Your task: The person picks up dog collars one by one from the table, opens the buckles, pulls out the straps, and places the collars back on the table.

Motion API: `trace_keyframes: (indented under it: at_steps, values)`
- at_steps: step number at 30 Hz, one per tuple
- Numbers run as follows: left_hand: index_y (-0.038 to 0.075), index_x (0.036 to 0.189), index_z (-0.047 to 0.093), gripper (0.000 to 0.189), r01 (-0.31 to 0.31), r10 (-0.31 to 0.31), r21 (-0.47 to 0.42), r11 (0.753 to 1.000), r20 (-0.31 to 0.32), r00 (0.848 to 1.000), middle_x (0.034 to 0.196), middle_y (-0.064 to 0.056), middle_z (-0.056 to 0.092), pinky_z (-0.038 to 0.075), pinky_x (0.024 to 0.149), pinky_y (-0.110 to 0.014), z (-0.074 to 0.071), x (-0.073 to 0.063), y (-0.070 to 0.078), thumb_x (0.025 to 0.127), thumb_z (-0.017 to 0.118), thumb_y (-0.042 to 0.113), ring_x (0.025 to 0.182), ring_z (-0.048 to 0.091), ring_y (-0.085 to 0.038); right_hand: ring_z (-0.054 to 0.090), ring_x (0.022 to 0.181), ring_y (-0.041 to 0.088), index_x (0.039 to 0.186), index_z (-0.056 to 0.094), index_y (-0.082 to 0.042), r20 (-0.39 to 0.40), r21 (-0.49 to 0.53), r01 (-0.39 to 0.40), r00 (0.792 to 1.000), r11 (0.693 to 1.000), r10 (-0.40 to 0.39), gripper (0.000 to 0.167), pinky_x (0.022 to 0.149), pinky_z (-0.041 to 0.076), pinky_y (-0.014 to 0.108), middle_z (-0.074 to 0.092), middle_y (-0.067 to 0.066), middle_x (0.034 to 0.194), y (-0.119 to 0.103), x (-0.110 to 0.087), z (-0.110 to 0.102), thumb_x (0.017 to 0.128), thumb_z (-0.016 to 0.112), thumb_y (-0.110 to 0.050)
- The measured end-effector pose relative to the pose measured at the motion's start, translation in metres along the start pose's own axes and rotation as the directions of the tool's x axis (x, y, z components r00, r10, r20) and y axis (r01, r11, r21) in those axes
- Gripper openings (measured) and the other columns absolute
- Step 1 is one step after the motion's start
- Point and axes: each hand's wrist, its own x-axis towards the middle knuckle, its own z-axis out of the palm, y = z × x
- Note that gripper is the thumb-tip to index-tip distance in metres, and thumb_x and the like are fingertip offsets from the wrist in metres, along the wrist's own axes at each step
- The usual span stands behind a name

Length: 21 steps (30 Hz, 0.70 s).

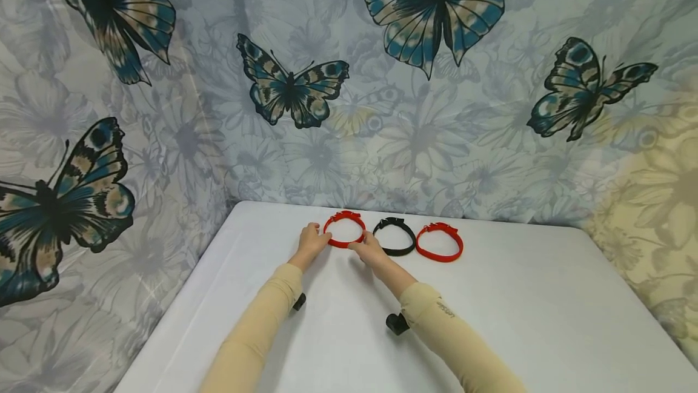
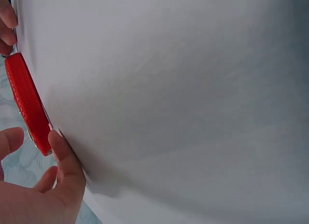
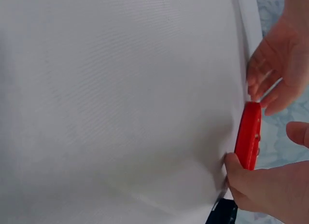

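Observation:
A red buckled collar (image 1: 342, 244) lies in a ring near the table's far edge, between both hands. At its left side is my left hand (image 1: 311, 241), with the thumb touching the band. My right hand (image 1: 372, 252) is at its right side, fingertips against the band. The left wrist view shows one left fingertip on the end of the red collar (image 2: 28, 103) and another finger apart from it. In the right wrist view, the thumb of my right hand (image 3: 265, 190) touches the near end of the band. A black collar (image 1: 400, 252) lies just right of that hand.
A second red collar (image 1: 438, 257) rests right of the black one. All lie on a white-covered table (image 1: 518, 320). Behind stands a butterfly-patterned cloth backdrop (image 1: 425, 138). Small black devices are on both wrists.

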Motion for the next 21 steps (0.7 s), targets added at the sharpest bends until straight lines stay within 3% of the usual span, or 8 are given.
trace_keyframes:
  at_steps: [6,13,18,21]
  values:
    - [-0.013,0.122,0.056,0.043,-0.031,0.03,0.091,0.995,0.01,0.999,0.116,-0.027,0.057,0.047,0.093,-0.043,0.002,-0.002,-0.003,0.089,0.062,0.013,0.11,0.054,-0.036,0.029,0.139,0.039,0.152,0.016,0.007,0.026,-0.004,0.0,1.0,1.0,0.0,0.078,0.111,0.029,0.052,0.021,0.026,0.156,0.004,-0.001,0.007,0.092,0.06,-0.017]
    - [-0.012,0.114,0.058,0.035,-0.023,0.024,0.038,0.999,-0.038,0.999,0.099,-0.019,0.061,0.05,0.083,-0.039,0.005,-0.007,-0.007,0.085,0.063,0.007,0.094,0.057,-0.03,0.034,0.137,0.038,0.15,0.018,0.008,0.009,0.08,0.002,1.0,0.997,-0.003,0.073,0.108,0.035,0.049,0.023,0.028,0.154,0.008,-0.006,0.009,0.093,0.057,-0.013]
    - [-0.009,0.113,0.055,0.032,0.029,-0.032,-0.09,0.996,-0.034,0.999,0.1,-0.019,0.061,0.054,0.072,-0.032,0.006,-0.009,-0.006,0.086,0.063,0.006,0.081,0.061,-0.023,0.039,0.133,0.036,0.148,0.025,0.008,-0.053,0.203,0.014,0.999,0.979,-0.003,0.063,0.105,0.04,0.046,0.028,0.028,0.151,0.005,-0.011,0.008,0.094,0.053,-0.008]
    - [-0.009,0.119,0.053,0.036,0.113,-0.115,-0.243,0.963,0.008,0.993,0.109,-0.021,0.06,0.056,0.061,-0.026,0.004,-0.01,-0.007,0.086,0.063,0.002,0.067,0.063,-0.015,0.049,0.119,0.033,0.146,0.031,0.006,-0.106,0.238,0.017,0.994,0.971,0.009,0.057,0.102,0.043,0.042,0.039,0.026,0.143,0.006,-0.013,0.009,0.095,0.052,-0.009]
